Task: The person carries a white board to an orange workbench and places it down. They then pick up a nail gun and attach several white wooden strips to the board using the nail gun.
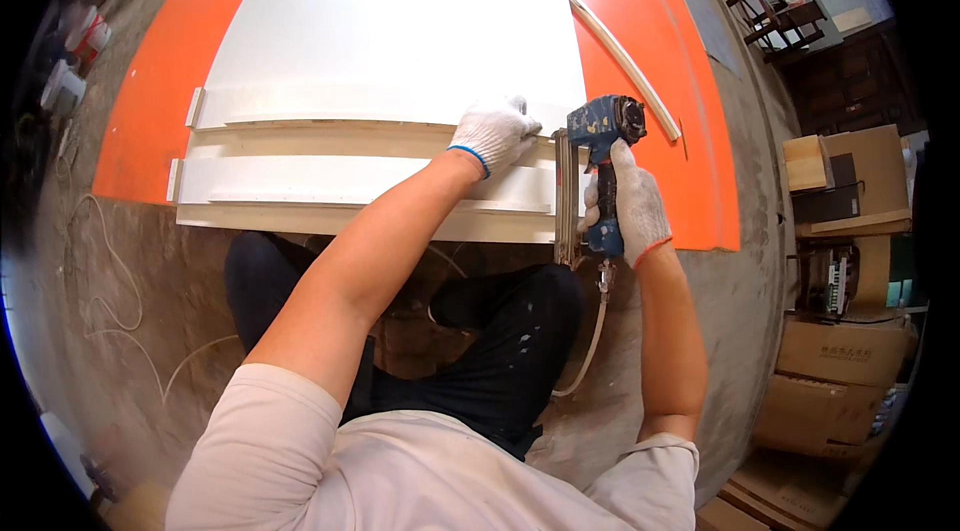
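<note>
My right hand (640, 206), in a white knit glove, is wrapped round the grip of a blue pneumatic nail gun (598, 126). The gun's long magazine points toward my lap, and its nose is by the right end of a white panel (400, 41). My left hand (492, 139), gloved too with a blue cuff, has its fingers curled over the right part of a narrow white strip (350, 123) running across the panel. A second strip (380, 201) lies parallel, nearer to me. Small end blocks (175, 181) stick out on the panel's left side.
Under the panel is a large orange board (150, 121). A loose wooden strip (625, 61) lies on it at the right. The air hose (594, 351) hangs from the gun past my knee. Cardboard boxes (835, 361) are stacked at the right; buckets (88, 36) stand far left.
</note>
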`<state>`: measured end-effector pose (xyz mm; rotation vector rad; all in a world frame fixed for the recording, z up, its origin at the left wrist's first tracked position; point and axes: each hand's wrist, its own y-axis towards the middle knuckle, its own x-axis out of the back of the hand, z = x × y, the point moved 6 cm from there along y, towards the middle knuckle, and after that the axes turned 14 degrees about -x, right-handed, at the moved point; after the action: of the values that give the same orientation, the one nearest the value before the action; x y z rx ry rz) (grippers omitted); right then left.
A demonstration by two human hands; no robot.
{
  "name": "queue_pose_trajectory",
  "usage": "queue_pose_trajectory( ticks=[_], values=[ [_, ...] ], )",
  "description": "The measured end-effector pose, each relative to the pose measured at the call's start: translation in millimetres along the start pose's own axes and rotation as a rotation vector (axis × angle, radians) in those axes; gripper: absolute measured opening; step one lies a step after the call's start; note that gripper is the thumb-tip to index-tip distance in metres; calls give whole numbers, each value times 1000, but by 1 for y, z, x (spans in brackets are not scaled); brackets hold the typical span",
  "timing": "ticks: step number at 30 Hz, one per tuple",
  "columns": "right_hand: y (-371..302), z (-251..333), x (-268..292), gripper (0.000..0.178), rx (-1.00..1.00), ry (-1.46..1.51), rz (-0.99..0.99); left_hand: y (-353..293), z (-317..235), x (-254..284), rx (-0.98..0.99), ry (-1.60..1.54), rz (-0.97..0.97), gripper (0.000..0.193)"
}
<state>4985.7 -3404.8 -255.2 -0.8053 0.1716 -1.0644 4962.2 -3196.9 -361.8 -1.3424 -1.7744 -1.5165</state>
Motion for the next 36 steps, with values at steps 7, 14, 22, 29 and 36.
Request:
queue_pose_trajectory(
  ticks=[7,14,22,29,36],
  values=[
    [9,5,-3,73,-8,-76,-28,3,2,0,23,-6,21,16],
    [10,6,-3,73,13,-111,-19,5,-3,1,49,-27,37,16],
    [5,11,-6,67,30,-143,-40,6,-4,-2,47,-17,43,16],
    [4,26,-10,60,95,-342,-119,7,0,5,73,-59,158,23],
    [13,4,-13,60,-15,-72,25,-131,110,127,107,69,63,40]
  ],
)
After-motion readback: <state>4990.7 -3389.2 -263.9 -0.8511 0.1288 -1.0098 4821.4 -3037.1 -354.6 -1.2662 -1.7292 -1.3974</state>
